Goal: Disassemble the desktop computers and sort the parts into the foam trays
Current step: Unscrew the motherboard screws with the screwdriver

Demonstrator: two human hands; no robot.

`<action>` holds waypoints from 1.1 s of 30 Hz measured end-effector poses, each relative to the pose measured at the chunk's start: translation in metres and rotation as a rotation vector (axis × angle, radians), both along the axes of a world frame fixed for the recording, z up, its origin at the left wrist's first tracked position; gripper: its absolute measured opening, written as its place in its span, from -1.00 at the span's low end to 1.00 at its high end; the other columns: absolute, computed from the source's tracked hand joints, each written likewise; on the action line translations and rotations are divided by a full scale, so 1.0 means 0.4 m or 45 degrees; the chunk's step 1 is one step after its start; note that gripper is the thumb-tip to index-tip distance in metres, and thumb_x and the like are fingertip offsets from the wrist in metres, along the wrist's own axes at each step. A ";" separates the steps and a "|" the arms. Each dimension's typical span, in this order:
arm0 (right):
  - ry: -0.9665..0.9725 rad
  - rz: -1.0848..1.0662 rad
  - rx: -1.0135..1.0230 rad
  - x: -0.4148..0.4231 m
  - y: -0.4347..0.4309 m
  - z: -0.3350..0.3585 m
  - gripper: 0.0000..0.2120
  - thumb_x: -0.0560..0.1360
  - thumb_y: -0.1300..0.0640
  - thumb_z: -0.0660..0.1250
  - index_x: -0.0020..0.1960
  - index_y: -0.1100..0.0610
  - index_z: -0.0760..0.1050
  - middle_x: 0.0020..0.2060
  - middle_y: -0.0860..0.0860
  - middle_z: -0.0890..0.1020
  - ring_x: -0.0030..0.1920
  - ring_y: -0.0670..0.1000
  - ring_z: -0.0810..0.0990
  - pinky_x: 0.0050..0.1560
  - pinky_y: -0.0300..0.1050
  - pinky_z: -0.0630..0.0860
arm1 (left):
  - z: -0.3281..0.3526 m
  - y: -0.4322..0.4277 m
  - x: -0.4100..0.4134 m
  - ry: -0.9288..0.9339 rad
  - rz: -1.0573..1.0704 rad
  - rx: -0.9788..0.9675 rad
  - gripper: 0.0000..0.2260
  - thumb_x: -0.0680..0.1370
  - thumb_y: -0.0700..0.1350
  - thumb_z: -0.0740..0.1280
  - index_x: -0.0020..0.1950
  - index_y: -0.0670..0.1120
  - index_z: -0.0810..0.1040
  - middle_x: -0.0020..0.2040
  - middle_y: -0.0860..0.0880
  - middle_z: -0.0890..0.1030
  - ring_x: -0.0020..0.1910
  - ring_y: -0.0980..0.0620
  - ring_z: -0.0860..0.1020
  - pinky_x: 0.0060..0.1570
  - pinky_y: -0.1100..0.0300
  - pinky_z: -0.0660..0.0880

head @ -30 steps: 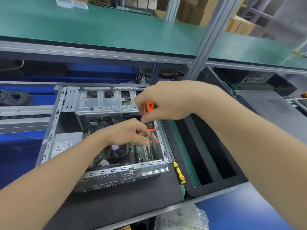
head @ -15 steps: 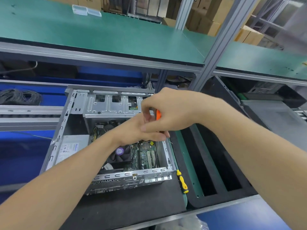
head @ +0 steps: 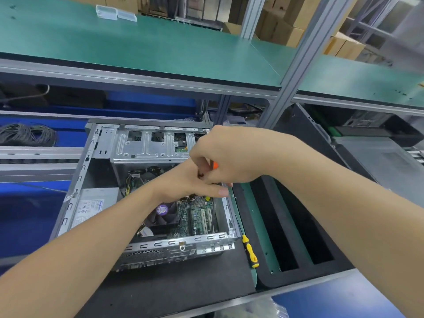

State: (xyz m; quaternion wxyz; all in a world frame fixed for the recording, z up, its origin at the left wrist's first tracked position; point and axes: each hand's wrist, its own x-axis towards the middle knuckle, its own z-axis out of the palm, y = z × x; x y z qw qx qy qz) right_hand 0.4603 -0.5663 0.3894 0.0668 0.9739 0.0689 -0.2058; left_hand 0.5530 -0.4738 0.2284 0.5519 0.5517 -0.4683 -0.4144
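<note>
Right hand [head: 231, 157] grips the orange screwdriver [head: 215, 165], left hand's [head: 188, 182] grasp unclear; computer case [head: 75, 193] open, but motherboard [head: 199, 216], fan [head: 164, 211] and power supply [head: 91, 207] not yet in the foam tray [head: 298, 276]

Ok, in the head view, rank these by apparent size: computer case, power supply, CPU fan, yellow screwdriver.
1. computer case
2. power supply
3. CPU fan and yellow screwdriver: no clear order. The fan is partly covered, and the screwdriver is long but thin.
</note>
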 end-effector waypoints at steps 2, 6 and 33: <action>0.022 0.047 0.023 -0.001 -0.004 0.004 -0.92 0.51 0.14 0.40 -0.05 -0.03 0.60 -0.21 -0.12 0.61 -0.17 -0.05 0.59 -0.26 -0.11 0.51 | 0.007 0.011 0.009 0.040 -0.104 -0.007 -0.92 0.49 -0.13 0.49 -0.04 0.02 0.71 -0.19 0.07 0.67 -0.17 0.04 0.60 -0.14 0.18 0.47; 0.066 0.116 0.007 0.002 -0.005 0.000 -0.72 0.40 0.34 0.31 -0.12 -0.04 0.60 -0.21 -0.10 0.62 -0.21 -0.03 0.56 -0.33 -0.15 0.42 | 0.015 0.012 0.024 0.159 -0.197 0.021 -0.69 0.57 -0.27 0.40 -0.25 0.13 0.63 -0.38 0.15 0.42 -0.43 0.14 0.20 -0.40 0.26 0.17; 0.023 0.038 0.149 -0.023 -0.027 -0.004 -0.60 0.34 0.41 0.41 -0.01 -0.05 0.58 -0.26 -0.21 0.56 -0.10 -0.06 0.61 -0.10 0.07 0.63 | 0.047 -0.003 0.011 -0.056 -0.268 -0.055 -0.43 0.55 -0.48 0.33 -0.02 0.27 0.66 -0.22 0.34 0.61 -0.22 0.38 0.54 -0.13 0.52 0.43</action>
